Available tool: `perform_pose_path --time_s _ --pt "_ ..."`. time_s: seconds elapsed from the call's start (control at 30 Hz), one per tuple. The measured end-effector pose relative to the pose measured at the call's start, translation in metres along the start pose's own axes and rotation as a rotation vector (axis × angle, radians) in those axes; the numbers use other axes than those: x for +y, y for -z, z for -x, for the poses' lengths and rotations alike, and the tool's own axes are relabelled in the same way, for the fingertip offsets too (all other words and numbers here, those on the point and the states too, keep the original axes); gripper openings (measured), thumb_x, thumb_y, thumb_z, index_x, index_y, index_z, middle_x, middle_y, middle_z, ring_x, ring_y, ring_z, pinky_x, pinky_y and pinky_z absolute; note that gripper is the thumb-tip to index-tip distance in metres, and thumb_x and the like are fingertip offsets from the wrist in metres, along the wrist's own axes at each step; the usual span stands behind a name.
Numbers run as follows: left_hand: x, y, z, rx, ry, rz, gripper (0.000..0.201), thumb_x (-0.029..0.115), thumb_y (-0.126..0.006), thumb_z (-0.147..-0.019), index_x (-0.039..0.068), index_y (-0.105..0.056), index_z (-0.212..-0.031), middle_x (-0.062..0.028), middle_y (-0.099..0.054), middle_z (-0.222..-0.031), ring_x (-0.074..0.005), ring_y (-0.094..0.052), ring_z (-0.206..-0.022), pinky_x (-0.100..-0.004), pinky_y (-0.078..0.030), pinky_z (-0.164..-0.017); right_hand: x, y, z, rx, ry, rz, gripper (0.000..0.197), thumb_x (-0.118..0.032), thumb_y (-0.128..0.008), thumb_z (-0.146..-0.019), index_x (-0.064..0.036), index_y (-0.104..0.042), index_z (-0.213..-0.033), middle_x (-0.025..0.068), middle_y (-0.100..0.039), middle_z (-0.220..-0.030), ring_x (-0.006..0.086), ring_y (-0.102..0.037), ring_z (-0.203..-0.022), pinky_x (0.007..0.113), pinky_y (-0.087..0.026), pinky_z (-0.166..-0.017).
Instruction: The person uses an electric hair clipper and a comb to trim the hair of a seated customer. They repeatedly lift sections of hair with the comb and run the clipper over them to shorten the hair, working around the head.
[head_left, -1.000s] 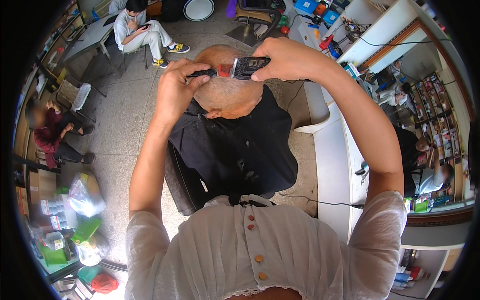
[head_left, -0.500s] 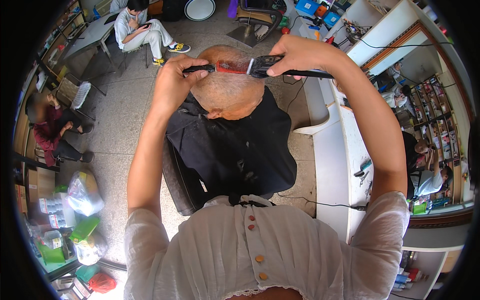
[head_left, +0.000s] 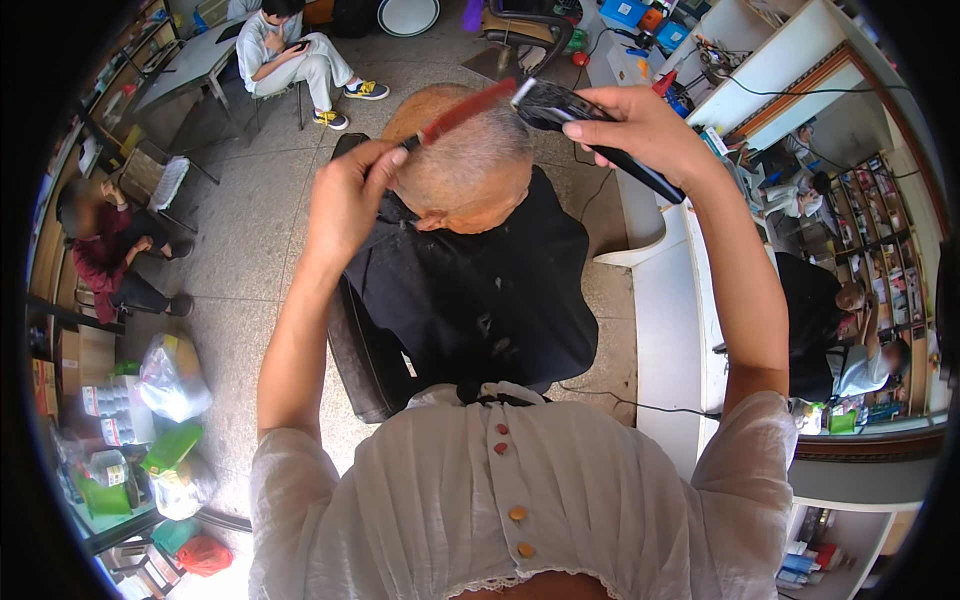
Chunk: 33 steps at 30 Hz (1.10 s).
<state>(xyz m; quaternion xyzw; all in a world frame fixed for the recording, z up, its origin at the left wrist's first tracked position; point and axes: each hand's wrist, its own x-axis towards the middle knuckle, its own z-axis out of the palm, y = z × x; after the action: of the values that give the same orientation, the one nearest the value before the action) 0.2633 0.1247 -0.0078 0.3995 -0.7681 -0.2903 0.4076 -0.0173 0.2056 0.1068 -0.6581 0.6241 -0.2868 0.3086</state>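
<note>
Comb (head_left: 465, 113) pinched by left hand (head_left: 350, 190), clippers (head_left: 550, 106) gripped by right hand (head_left: 645, 128) — trimming seemingly under way. Blade (head_left: 521, 92) contact at the head's (head_left: 462, 165) far right can't be judged; comb should be steadied next.

The left hand (head_left: 347, 198) pinches between thumb and fingers. The right hand (head_left: 652, 130) grips, its bare forearm (head_left: 738, 265) slanting inward.

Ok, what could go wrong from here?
The red comb in the left hand slants, so cutting along it could come out uneven. The hair clipper in the right hand has its blade near the comb's tip and the client's scalp; a slip might knock one or graze the other.
</note>
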Motion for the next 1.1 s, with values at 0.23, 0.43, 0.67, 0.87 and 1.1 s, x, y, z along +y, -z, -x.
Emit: perform_pose_path --time_s 0.23,0.43,0.67,0.87,1.1 --pt "0.013 -0.011 0.030 -0.103 -0.323 -0.113 0.025 0.007 -0.074 -0.075 0.006 -0.072 -0.100 -0.0076 -0.068 -0.087 -0.0247 -0.060 -0.078 -0.0323 -0.048 -0.075 0.047 -0.012 0.032 0.019 -0.115 -0.029 0.044 -0.024 -0.074 -0.083 -0.0012 -0.063 -0.119 -0.0021 -0.062 -0.078 0.0046 -0.052 -0.062 0.020 -0.043 -0.057" --pt "0.017 -0.017 0.032 0.095 -0.253 -0.246 0.029 0.003 -0.075 -0.071 0.007 -0.072 -0.099 -0.0068 -0.066 -0.091 -0.0236 -0.058 -0.086 -0.0328 -0.047 -0.078 0.065 -0.026 0.032 0.005 -0.054 0.108 0.046 -0.020 -0.074 -0.081 -0.0007 -0.061 -0.120 0.0008 -0.063 -0.081 0.0051 -0.052 -0.066 0.022 -0.045 -0.061" --pt "0.016 -0.025 0.028 0.226 -0.344 -0.284 0.027 0.003 -0.075 -0.071 0.009 -0.072 -0.097 -0.0044 -0.064 -0.089 -0.0243 -0.057 -0.082 -0.0344 -0.048 -0.075 0.069 -0.026 0.028 0.049 0.018 0.317 0.048 -0.017 -0.074 -0.079 0.0019 -0.059 -0.120 0.0124 -0.069 -0.097 0.0171 -0.065 -0.083 0.029 -0.050 -0.077" --pt "0.014 -0.027 0.026 0.264 -0.393 -0.305 0.026 0.004 -0.076 -0.070 0.010 -0.072 -0.096 -0.0032 -0.063 -0.088 -0.0230 -0.056 -0.080 -0.0339 -0.047 -0.074 0.064 -0.025 0.030 0.108 0.053 0.484 0.050 -0.022 -0.074 -0.077 -0.0014 -0.060 -0.121 0.0198 -0.068 -0.096 0.0285 -0.068 -0.086 0.034 -0.051 -0.078" --pt "0.011 -0.026 0.023 0.261 -0.433 -0.327 0.028 0.005 -0.076 -0.069 0.011 -0.072 -0.096 -0.0019 -0.064 -0.089 -0.0224 -0.054 -0.080 -0.0331 -0.046 -0.075 0.038 -0.035 0.028 0.122 0.115 0.637 0.049 -0.027 -0.072 -0.078 -0.0061 -0.061 -0.121 0.0197 -0.067 -0.089 0.0356 -0.066 -0.080 0.041 -0.051 -0.072"
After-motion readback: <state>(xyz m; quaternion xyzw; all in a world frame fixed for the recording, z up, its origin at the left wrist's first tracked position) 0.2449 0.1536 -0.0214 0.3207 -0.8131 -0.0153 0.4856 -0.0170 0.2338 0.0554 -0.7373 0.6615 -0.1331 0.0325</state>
